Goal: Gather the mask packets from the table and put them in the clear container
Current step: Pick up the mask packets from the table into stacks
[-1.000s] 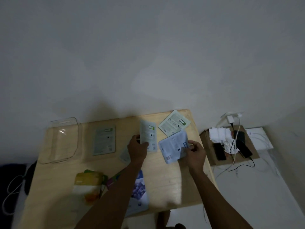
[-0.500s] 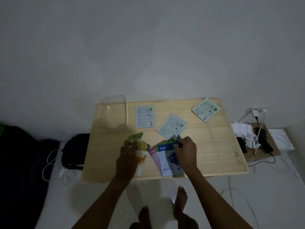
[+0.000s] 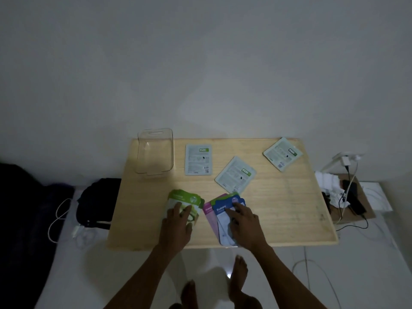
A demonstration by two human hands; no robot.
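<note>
None of the mask packets is in the clear container at the counter's far left corner. Left hand fingers press flat on the green packet; right hand fingers lie spread on the blue packet stack near the front edge. Three pale packets remain farther back.

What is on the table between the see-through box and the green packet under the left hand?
Nothing: in the head view, only bare wood separates the clear container from the green packet under the left hand.

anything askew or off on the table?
Nothing damaged or spilled. Two white packets lie tilted, the far-right one overhanging the table edge. The clear container looks empty.
</note>
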